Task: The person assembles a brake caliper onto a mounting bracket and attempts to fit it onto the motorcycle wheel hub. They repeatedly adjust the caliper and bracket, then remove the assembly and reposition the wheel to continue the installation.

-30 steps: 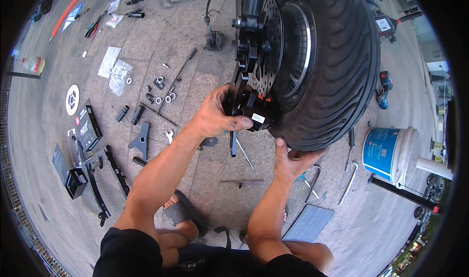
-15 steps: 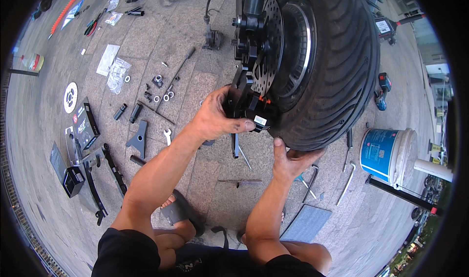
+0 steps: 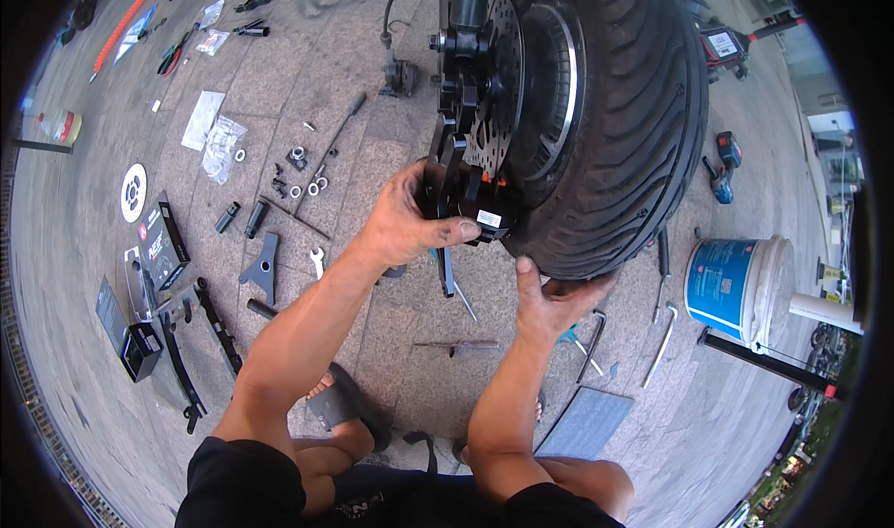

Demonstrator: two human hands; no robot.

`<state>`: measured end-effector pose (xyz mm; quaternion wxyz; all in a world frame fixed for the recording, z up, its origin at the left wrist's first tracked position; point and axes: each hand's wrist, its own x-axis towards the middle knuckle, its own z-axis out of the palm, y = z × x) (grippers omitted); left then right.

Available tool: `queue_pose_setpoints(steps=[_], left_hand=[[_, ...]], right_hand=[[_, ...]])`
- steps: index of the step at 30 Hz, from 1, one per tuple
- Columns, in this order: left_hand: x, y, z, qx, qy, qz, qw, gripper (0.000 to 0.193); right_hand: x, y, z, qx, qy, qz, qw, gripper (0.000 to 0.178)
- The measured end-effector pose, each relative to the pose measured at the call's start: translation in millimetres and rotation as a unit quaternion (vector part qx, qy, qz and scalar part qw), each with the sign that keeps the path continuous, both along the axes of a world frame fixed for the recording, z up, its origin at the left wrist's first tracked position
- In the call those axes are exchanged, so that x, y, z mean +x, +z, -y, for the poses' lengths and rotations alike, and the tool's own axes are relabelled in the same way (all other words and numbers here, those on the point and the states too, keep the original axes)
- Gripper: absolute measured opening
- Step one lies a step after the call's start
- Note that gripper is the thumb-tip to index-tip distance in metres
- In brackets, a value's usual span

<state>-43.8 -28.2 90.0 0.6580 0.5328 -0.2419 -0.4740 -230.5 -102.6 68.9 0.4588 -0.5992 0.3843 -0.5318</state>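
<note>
My left hand (image 3: 402, 223) is closed round a black brake caliper (image 3: 482, 198) with orange bits on top and a white label; the thumb presses its near side. The caliper sits at the near edge of the perforated brake disc (image 3: 508, 67), beside a black bracket (image 3: 451, 176). Under the near end of the black tyre (image 3: 643, 137), my right hand (image 3: 556, 312) grips the tread, its thumb on the side towards the caliper and its fingers partly hidden beneath. Another caliper (image 3: 399, 77) on a black hose hangs or lies left of the fork (image 3: 468, 16); I cannot tell which.
On the paving at left lie a white disc (image 3: 134, 193), a black box (image 3: 164, 241), a wrench (image 3: 318, 263), sockets and several washers. A screwdriver (image 3: 456, 345) and hex keys (image 3: 660, 346) lie nearer me. To the right stand a blue-and-white bucket (image 3: 719, 288) and a cordless drill (image 3: 727, 167).
The wheel, fork and disc have shifted slightly left in view and turned a little. Both hands keep their hold, the left one with the caliper having moved slightly left.
</note>
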Motion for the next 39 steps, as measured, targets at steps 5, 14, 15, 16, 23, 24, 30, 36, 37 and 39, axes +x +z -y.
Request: queue_pose_setpoints(steps=[5,14,15,16,23,24,30,36,37,39], left_hand=[[-12,5,1,-0.032,0.063,-0.006,0.997,0.053],[-29,18,10,-0.086,0.151,-0.158,0.972,0.03],[-30,20,11,-0.069,0.156,-0.153,0.973,0.032],[-31,22,12,-0.075,0.159,-0.147,0.973,0.035],[-35,36,21,-0.043,0.193,-0.18,0.964,0.034],[-37,37,22,-0.035,0.203,-0.18,0.962,0.033],[-42,20,21,-0.062,0.229,-0.078,0.968,0.032],[-44,12,21,-0.051,0.254,-0.056,0.964,0.024],[-44,16,23,-0.056,0.245,-0.077,0.965,0.026],[-42,26,24,-0.036,0.229,-0.13,0.964,0.03]], right_hand=[[2,0,-2,0.017,0.0,0.007,1.0,0.123],[3,1,-2,-0.005,-0.013,-0.031,0.999,0.122],[3,0,-2,-0.019,-0.021,-0.045,0.999,0.122],[3,0,-2,-0.009,-0.015,-0.036,0.999,0.121],[6,-7,-3,-0.032,-0.012,-0.03,0.999,0.111],[6,-7,-3,-0.044,-0.014,-0.027,0.999,0.108],[3,-12,-2,-0.05,-0.008,-0.057,0.997,0.108],[11,-22,-6,-0.019,-0.029,0.017,0.999,0.116],[11,-21,-5,-0.021,-0.032,0.012,0.999,0.116],[12,-17,-4,-0.028,-0.035,0.021,0.999,0.116]])
